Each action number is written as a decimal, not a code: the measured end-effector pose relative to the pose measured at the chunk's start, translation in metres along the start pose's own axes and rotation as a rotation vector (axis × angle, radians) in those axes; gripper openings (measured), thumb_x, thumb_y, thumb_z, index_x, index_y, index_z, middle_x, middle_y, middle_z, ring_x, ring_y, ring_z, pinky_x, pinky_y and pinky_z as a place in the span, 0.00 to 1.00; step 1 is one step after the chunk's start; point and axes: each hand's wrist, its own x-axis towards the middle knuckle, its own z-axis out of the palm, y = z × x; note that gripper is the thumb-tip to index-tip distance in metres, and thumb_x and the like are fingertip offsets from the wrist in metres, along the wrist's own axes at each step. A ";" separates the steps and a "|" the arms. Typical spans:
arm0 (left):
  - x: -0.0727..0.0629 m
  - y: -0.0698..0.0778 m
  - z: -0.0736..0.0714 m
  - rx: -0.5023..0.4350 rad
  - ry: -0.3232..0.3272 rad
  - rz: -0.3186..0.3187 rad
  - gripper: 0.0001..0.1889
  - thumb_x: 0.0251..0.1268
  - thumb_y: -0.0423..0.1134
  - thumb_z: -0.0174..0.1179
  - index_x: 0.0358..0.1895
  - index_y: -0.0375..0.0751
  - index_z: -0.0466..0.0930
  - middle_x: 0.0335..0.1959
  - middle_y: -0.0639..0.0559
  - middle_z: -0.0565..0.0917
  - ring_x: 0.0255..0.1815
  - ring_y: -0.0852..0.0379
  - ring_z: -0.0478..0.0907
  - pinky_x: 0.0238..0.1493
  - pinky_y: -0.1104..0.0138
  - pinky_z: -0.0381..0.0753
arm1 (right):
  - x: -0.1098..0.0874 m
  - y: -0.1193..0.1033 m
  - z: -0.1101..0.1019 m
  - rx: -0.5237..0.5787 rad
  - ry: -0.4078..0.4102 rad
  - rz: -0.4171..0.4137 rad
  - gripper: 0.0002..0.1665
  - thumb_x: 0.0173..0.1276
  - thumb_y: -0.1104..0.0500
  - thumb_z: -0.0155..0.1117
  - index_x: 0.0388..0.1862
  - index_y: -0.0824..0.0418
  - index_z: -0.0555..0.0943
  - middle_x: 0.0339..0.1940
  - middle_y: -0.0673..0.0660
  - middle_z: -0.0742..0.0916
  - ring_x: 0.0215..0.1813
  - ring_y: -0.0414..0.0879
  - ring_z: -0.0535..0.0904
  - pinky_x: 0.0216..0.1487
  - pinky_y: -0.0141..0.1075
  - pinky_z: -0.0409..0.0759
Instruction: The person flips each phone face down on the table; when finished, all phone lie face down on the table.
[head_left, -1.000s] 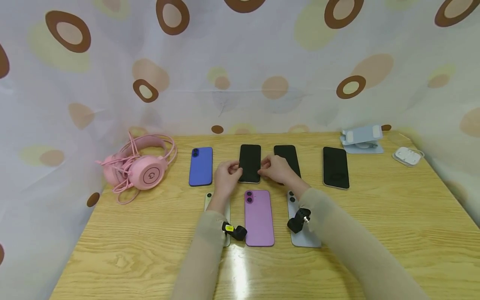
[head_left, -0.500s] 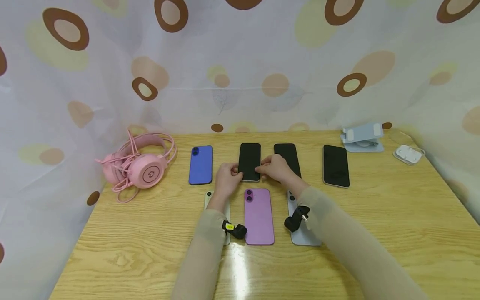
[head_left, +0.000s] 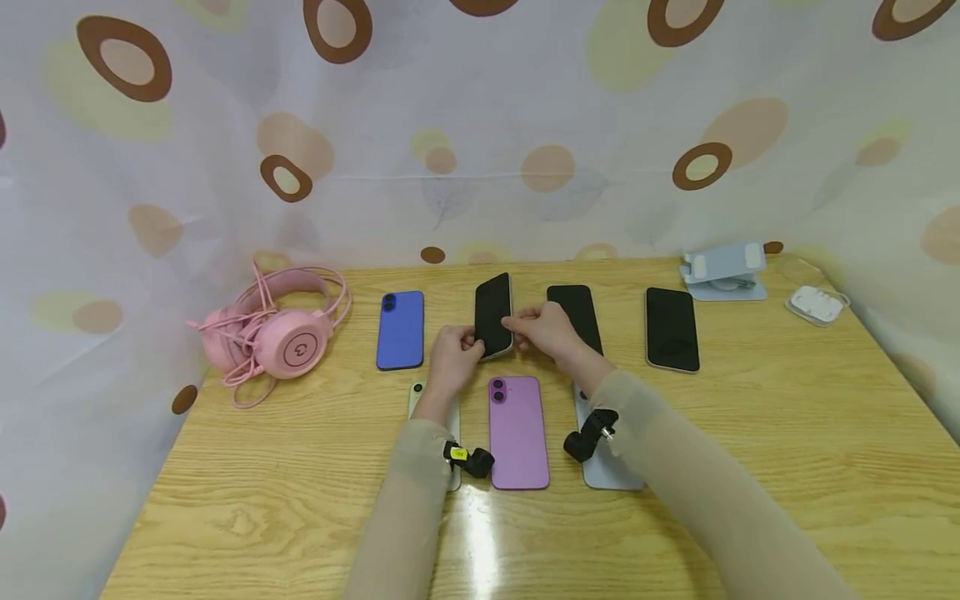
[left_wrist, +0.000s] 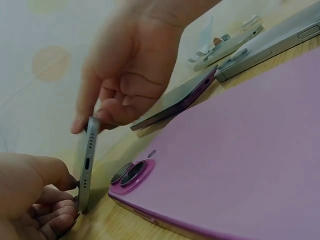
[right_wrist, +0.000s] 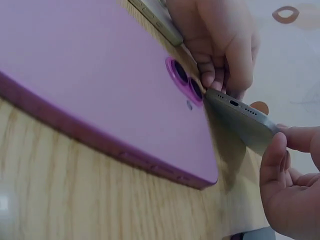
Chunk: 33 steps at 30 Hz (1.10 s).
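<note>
Apparently being tilted, the black-screened phone [head_left: 492, 315] slants between the left hand [head_left: 453, 357], its curled fingers pinching the lower edge, and the right hand [head_left: 551, 331], pinching the raised edge, so the next move likely calls for firm, even grips.

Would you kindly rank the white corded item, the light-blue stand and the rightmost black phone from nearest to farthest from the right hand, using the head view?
1. Rightmost black phone, to the right of the right hand.
2. Light-blue stand, farther right and back.
3. White corded item, at far right.
</note>
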 end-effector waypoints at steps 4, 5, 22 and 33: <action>0.000 0.000 0.000 -0.006 0.013 0.011 0.17 0.62 0.32 0.56 0.51 0.25 0.79 0.37 0.44 0.76 0.38 0.52 0.72 0.41 0.63 0.74 | -0.003 -0.007 0.006 0.025 -0.001 -0.080 0.18 0.67 0.55 0.64 0.47 0.68 0.80 0.27 0.54 0.83 0.27 0.42 0.78 0.36 0.36 0.80; 0.000 0.000 -0.001 -0.013 0.019 0.011 0.17 0.62 0.32 0.56 0.52 0.26 0.79 0.36 0.44 0.76 0.38 0.52 0.72 0.40 0.63 0.73 | -0.003 -0.008 0.008 0.031 -0.008 -0.100 0.18 0.67 0.55 0.64 0.47 0.69 0.80 0.27 0.54 0.83 0.27 0.42 0.78 0.36 0.36 0.80; -0.002 0.002 -0.005 -0.311 0.284 0.056 0.13 0.69 0.38 0.55 0.48 0.36 0.84 0.39 0.46 0.79 0.40 0.53 0.76 0.41 0.64 0.75 | 0.000 -0.016 0.030 0.050 -0.120 -0.213 0.20 0.68 0.60 0.62 0.55 0.69 0.77 0.36 0.64 0.82 0.34 0.57 0.78 0.33 0.34 0.79; -0.003 0.003 -0.006 -0.272 0.432 0.106 0.11 0.64 0.32 0.55 0.43 0.31 0.84 0.32 0.45 0.77 0.33 0.52 0.74 0.33 0.67 0.74 | -0.001 -0.006 0.033 -0.112 -0.145 -0.142 0.21 0.66 0.56 0.65 0.54 0.67 0.77 0.36 0.59 0.83 0.29 0.47 0.80 0.31 0.34 0.79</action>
